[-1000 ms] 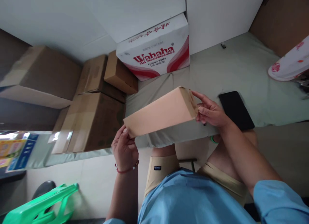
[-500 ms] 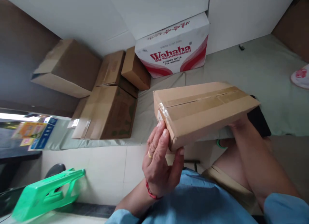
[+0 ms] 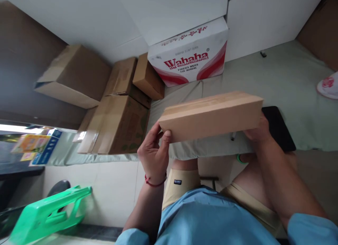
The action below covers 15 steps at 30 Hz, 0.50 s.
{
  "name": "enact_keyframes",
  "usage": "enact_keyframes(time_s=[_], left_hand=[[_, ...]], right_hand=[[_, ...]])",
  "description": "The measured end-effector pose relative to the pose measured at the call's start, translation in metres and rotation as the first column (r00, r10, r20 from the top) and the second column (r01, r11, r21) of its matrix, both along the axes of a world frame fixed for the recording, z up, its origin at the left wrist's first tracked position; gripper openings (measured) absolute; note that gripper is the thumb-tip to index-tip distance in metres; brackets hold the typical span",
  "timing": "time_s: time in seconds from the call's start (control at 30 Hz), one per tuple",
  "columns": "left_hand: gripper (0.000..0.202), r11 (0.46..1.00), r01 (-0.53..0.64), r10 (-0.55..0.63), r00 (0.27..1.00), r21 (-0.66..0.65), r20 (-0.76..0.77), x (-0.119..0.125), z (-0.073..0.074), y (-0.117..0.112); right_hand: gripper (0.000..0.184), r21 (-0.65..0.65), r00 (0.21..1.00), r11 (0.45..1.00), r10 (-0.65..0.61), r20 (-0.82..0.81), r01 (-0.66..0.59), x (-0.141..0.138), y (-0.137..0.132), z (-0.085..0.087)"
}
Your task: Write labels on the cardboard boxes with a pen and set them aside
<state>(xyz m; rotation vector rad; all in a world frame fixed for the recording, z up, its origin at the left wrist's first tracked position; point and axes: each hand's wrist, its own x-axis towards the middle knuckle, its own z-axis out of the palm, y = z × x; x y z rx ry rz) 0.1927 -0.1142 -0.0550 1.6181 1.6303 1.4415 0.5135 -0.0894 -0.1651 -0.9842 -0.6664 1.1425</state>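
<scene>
I hold a long flat cardboard box (image 3: pixel 211 116) level in front of my chest, above my knees, with its plain side towards me. My left hand (image 3: pixel 153 153) grips its left end, fingers closed round the corner. My right hand (image 3: pixel 257 130) holds the right end from behind and below, mostly hidden by the box. A black phone (image 3: pixel 278 127) lies on the pale green cloth (image 3: pixel 277 79) just behind my right hand.
A white and red Wahaha carton (image 3: pixel 188 56) stands at the back against the white wall. Several brown cardboard boxes (image 3: pixel 116 123) are stacked to the left. A green plastic stool (image 3: pixel 47 215) lies at the lower left. A white patterned object (image 3: pixel 329 84) sits at the right edge.
The box has been turned in both hands: first a plain side showed, then the taped face, now a plain side again, held level. My left hand went from under the corner to its end.
</scene>
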Motion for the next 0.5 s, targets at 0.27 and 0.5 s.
enact_keyframes(time_s=[0.27, 0.5], left_hand=[[0.055, 0.919, 0.218, -0.094, 0.93, -0.328, 0.354, -0.019, -0.014, 0.019], [0.054, 0.939, 0.257, -0.164, 0.918, -0.227, 0.361, -0.021, -0.007, 0.015]], right_hand=[[0.08, -0.064, 0.971, 0.973, 0.228, 0.066, -0.224, 0.008, -0.004, 0.01], [0.07, -0.179, 0.855, 0.97, 0.231, 0.464, -0.165, 0.006, -0.003, 0.007]])
